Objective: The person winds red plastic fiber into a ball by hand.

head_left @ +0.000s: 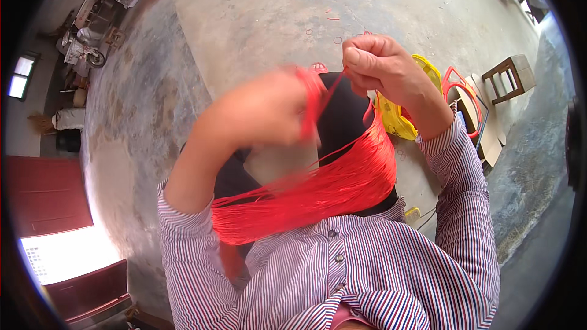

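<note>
A thick bundle of red cord (318, 192) lies across my lap, over dark trousers (342, 107). In front of my chest, my right hand (382, 67) is closed, pinching a thin red strand between thumb and fingers. That strand runs taut down and left to red cord (313, 101) around the finger end of my left hand (263, 110). Motion smears my left hand, so how its fingers are set does not show. Below it is a blurred pale grey patch (284, 162) that I cannot make out.
To the right are a yellow plastic bag (394, 119), a small wooden stool (510, 79) and flattened cardboard (491, 137). Small red rings (337, 40) lie on the concrete floor (257, 18). A motorcycle (85, 52) stands far left, near stacked clutter.
</note>
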Available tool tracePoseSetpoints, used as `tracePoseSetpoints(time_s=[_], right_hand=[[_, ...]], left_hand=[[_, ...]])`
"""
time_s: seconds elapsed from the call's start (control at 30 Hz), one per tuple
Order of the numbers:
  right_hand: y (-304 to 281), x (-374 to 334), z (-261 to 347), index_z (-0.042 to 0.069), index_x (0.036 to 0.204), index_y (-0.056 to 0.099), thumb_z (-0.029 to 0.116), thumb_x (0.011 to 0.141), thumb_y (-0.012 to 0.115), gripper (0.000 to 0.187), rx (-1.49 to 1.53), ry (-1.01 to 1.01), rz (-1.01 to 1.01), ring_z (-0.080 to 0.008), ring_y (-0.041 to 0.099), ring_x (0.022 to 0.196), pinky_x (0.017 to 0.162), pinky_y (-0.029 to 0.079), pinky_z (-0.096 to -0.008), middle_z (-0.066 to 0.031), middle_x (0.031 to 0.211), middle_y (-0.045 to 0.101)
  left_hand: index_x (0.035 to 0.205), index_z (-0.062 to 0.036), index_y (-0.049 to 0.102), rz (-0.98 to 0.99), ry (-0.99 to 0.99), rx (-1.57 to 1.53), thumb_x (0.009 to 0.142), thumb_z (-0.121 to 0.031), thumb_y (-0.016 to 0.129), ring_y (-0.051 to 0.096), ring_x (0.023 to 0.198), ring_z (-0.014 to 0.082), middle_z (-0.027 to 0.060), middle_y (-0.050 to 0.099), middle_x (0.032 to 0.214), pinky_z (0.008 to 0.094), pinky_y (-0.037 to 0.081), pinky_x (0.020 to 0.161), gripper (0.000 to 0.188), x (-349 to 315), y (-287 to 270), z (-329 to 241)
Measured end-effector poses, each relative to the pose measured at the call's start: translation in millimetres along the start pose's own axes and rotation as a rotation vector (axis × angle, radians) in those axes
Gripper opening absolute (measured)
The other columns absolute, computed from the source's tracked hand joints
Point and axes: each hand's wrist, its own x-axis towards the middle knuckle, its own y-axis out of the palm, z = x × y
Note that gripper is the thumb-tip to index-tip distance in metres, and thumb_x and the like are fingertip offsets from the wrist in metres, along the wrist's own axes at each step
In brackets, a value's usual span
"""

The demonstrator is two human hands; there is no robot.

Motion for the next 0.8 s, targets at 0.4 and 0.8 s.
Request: tracePoseSetpoints(time_s=[0.4,0.8], right_hand=[[122,95,-23,0.013,0.067,0.042,0.031,0.099,0.050,0.038,0.171,0.166,0.303,-0.0060,0.025,0.048,0.046,0.026,-0.0244,0.0070,0.055,0.029],[292,155,-103,0.009,0.067,0.057,0.047,0.094,0.051,0.047,0.255,0.351,0.654,-0.0088,0.035,0.050,0.049,0.034,-0.0269,0.0028,0.054,0.040]], left_hand=[[0.125,-0.0009,0.053,-0.255,-0.125,-0.079,0.072,-0.019,0.079,0.061,0.107,0.0305,0.0194,0.063,0.110,0.0356,0.049,0.086,0.062,-137,26,66],[0.133,0.0018,0.048,-1.286,-0.515,-0.226,0.079,-0.022,0.070,0.042,0.132,0.0314,0.0174,0.042,0.143,0.0361,0.033,0.109,0.063,-271,96,162]])
